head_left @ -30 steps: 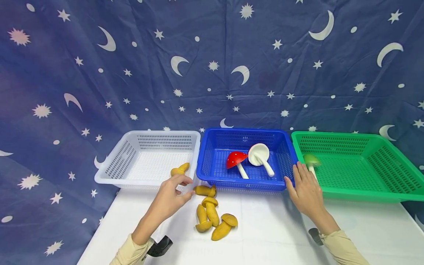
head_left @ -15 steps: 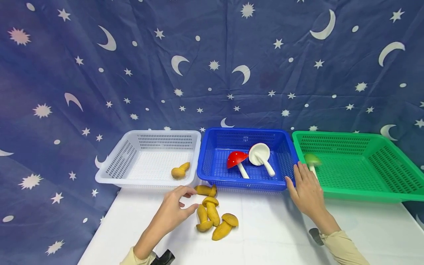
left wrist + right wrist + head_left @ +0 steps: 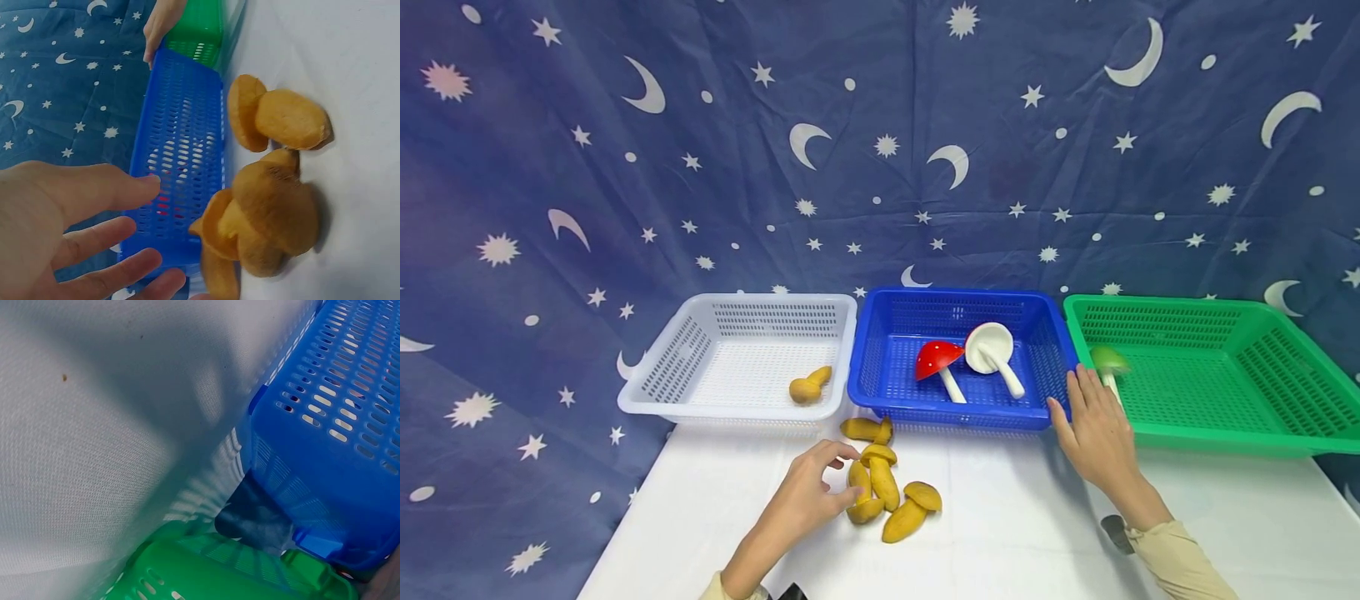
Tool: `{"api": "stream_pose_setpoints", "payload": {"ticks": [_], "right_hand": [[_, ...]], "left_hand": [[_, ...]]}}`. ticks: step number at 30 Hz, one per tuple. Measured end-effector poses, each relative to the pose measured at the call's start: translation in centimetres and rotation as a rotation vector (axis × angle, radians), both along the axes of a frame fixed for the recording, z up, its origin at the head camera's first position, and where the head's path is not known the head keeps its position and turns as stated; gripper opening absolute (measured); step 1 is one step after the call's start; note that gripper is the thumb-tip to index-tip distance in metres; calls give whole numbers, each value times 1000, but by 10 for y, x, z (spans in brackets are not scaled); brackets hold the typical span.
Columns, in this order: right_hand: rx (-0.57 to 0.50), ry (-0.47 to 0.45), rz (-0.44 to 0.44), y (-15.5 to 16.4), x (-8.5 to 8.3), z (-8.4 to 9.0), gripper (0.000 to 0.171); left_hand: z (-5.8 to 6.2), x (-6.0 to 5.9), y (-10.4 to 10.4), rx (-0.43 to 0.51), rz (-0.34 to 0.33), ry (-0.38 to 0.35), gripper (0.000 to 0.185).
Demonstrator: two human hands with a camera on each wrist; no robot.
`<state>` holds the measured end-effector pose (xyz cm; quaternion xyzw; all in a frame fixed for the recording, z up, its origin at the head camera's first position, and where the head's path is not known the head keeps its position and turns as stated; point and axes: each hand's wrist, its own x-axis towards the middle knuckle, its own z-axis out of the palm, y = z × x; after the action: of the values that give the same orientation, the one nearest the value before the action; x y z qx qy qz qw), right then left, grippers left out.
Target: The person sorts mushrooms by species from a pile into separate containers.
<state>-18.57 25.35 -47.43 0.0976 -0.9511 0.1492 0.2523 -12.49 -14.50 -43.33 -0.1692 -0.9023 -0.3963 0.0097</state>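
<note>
White table (image 3: 1000,533), yellow mushrooms (image 3: 880,492) at left hand (image 3: 808,500)

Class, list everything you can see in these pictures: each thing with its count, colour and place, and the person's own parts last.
White basket: one, left on the table.
Blue basket: one, middle.
Green basket: one, right.
Yellow mushroom in basket: one, in the white basket.
Yellow mushrooms on table: about five, clustered before the blue basket.
Red mushroom: one, in the blue basket.
White mushroom: one, beside the red one.
Green mushroom: one, in the green basket.
Table: white.
Backdrop: blue, with moons and stars.
Left hand: at the yellow cluster.
Right hand: between the blue and green baskets.
</note>
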Motion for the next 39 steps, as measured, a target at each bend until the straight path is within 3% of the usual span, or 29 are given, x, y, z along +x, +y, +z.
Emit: {"api": "stream_pose_setpoints", "payload": {"ticks": [9, 23, 31, 39], "right_hand": [[-2, 6, 1, 2, -2, -2, 60], [-6, 16, 1, 1, -3, -3, 59], [-8, 22, 2, 1, -2, -4, 59], [-14, 42, 1, 1, -1, -4, 58]], "left_hand": [[-15, 4, 6, -15, -16, -49, 39], [-39, 8, 14, -66, 35, -122, 51], [-53, 8, 17, -25, 53, -81, 46], [-56, 9, 18, 1, 60, -79, 40]]}}
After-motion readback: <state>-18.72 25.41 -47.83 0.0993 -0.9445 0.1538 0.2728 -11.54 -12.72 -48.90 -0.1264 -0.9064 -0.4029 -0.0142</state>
